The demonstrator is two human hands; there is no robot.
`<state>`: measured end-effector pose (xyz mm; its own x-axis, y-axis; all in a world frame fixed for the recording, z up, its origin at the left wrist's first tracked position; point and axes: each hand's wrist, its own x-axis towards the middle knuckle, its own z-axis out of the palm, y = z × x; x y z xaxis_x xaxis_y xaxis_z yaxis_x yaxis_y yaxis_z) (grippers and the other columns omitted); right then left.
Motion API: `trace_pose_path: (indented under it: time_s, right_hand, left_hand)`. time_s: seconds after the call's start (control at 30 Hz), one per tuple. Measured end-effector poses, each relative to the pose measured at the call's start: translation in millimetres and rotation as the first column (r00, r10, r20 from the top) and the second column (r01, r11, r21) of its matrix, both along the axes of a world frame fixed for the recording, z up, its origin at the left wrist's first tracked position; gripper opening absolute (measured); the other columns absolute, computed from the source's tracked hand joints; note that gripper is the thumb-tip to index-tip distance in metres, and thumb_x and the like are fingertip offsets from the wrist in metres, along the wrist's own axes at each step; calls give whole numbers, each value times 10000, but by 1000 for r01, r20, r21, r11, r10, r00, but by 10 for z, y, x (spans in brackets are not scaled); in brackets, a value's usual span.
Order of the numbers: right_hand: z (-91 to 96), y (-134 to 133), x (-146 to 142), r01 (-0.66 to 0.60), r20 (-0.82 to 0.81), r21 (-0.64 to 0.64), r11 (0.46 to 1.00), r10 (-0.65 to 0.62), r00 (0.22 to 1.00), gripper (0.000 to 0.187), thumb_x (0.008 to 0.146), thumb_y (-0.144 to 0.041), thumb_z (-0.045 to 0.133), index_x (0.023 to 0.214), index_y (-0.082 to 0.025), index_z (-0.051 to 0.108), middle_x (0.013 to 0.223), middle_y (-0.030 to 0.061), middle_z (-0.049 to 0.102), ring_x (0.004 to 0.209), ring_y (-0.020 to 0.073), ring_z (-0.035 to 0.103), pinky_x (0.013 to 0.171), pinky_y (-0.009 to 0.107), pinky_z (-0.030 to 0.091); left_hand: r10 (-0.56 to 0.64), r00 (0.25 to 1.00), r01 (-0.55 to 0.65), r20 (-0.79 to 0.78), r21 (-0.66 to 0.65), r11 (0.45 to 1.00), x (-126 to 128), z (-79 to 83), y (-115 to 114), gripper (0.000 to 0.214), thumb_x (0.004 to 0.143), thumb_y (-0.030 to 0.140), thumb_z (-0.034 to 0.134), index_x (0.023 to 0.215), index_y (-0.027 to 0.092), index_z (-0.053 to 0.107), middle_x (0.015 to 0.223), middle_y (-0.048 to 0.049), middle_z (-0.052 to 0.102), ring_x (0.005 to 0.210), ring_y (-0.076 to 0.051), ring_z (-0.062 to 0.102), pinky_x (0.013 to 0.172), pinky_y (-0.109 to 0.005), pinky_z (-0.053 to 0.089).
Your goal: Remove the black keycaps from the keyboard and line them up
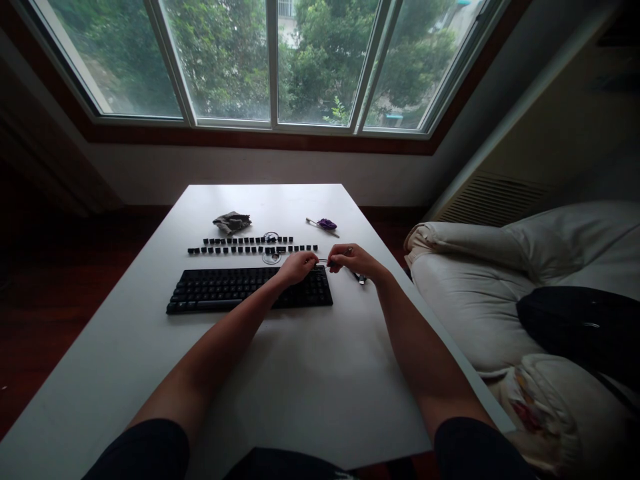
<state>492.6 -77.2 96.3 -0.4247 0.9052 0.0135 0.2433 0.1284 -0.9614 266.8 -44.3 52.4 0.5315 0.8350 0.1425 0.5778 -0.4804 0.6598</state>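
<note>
A black keyboard [220,288] lies on the white table, its right end below my hands. Over its upper right corner, my left hand [299,267] is closed in a pinch; what sits between its fingertips is too small to make out. My right hand [354,259] has its fingers curled around a thin wire tool, which looks like a keycap puller [323,261]. The wires span the short gap between both hands. Behind the keyboard, loose black keycaps [240,250] stand in two long rows. A cable plug [361,279] rests beneath my right hand.
A crumpled grey cloth [233,221] lies at the back left. Farther right are a purple bundle [327,224] and a thin stick [314,221]. Small clear round pieces [271,258] sit among the keycaps. A cream sofa [460,293] with a black bag [575,320] borders the table's right side.
</note>
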Motion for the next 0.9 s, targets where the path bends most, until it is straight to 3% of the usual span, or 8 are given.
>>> trace_pose_path:
  time_s: [0.13,0.23,0.43,0.6,0.9]
  right_hand:
    - [-2,18,50,57,-26,18,998,-56,998,302,830,-448,725,865,-149,703,787,77,754,708,204,733,673,315,596]
    - [25,7,69,98,-39,52,994,-96,995,298,846,-445,710,870,-148,700,790,74,751,713,202,732,668,308,593]
    - [91,-23,86,147,-63,50,988,-144,988,319,832,-466,719,855,-149,697,786,73,744,695,202,730,653,305,590]
    - [121,-29,119,186,-92,51,981,-181,979,327,824,-480,730,836,-155,696,812,82,748,698,200,727,665,309,599]
    - [93,-24,112,166,-89,53,985,-161,983,303,844,-456,722,845,-154,690,837,85,747,693,194,727,658,303,596]
  left_hand:
    - [40,999,-39,-20,70,997,62,-40,102,285,970,299,541,1154,217,743,1104,-65,744,958,-213,672,877,-316,516]
    - [76,991,-57,-111,163,985,178,-50,245,268,971,310,556,1123,213,753,1108,-89,718,990,-237,662,888,-344,501]
    - [47,967,36,-250,320,947,529,-66,536,224,959,293,579,1079,242,761,1102,-90,703,1056,-263,621,973,-417,433]
    - [35,953,78,-302,352,933,679,-139,702,233,950,254,554,1037,231,769,1096,-114,707,1093,-282,582,1012,-464,376]
    - [53,945,54,-322,314,948,680,-228,856,236,897,255,595,1075,240,749,1108,-106,709,1105,-284,576,1020,-456,363]
